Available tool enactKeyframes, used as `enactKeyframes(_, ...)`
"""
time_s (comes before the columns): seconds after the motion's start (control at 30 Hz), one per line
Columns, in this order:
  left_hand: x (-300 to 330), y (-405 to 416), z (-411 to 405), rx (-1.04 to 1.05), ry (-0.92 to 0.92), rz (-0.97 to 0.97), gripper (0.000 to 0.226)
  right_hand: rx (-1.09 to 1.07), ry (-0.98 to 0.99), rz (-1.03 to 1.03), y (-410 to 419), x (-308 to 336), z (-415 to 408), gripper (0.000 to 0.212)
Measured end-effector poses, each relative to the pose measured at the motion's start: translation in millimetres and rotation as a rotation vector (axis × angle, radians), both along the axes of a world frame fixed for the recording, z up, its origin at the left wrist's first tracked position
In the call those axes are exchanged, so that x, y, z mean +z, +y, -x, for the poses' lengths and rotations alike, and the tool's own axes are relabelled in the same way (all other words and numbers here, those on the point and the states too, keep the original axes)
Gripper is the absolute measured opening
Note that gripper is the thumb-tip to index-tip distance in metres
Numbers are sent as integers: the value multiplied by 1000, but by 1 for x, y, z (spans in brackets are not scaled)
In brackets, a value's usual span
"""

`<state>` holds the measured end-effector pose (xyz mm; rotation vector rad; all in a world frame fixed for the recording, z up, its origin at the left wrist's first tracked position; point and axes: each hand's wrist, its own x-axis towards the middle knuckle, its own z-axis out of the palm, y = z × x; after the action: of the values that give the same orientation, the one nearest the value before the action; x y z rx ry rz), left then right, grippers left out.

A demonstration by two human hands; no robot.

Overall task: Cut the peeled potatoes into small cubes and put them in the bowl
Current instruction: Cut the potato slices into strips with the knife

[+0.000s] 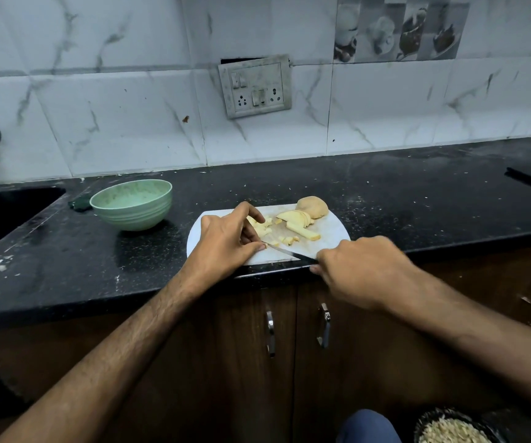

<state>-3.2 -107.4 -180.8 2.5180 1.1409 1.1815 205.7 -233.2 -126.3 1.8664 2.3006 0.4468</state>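
Mid-dice: right hand [358, 271] grips knife [284, 251], blade low across board [331, 233]. Left hand [225, 239] curls over cubes [265, 226], likely corralling them. Slices [299, 223] and whole potato [312, 206] wait behind; bowl [131, 204] left, looks empty.

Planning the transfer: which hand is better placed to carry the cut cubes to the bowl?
Left. The left hand already rests on the cut cubes, and the green bowl sits on its side of the board. The right hand grips the knife.

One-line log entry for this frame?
phase: dicing | right hand: holds knife | left hand: on cubes | board: whole potato | bowl: no cubes visible
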Motion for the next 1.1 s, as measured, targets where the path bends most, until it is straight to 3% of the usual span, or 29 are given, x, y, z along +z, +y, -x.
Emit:
enactKeyframes(0.1,1,0,1,29,28,-29,37,-60,87,112,1,23,-23,36)
enactKeyframes(0.27,7,7,-2,10,115,-106,25,-56,447,126,37,38,-62,43)
enactKeyframes(0.37,10,10,-11,-71,295,-162,17,-28,811,112,70,19,-70,44)
enactKeyframes(0.47,11,15,-25,-142,426,-187,25,13,1245,115,96,-4,-59,42)
enactKeyframes(0.53,11,19,-34,-165,445,-213,28,53,1396,62,108,-14,-45,41)
enactKeyframes(0.63,10,26,-43,-154,439,-291,30,77,1484,-22,120,-22,-30,39)
enactKeyframes(0.77,10,36,-42,-71,450,-396,13,96,1538,-40,125,-28,-27,38)
enactKeyframes(1.1,16,58,-33,190,421,-346,6,132,1604,12,125,-31,-30,39)
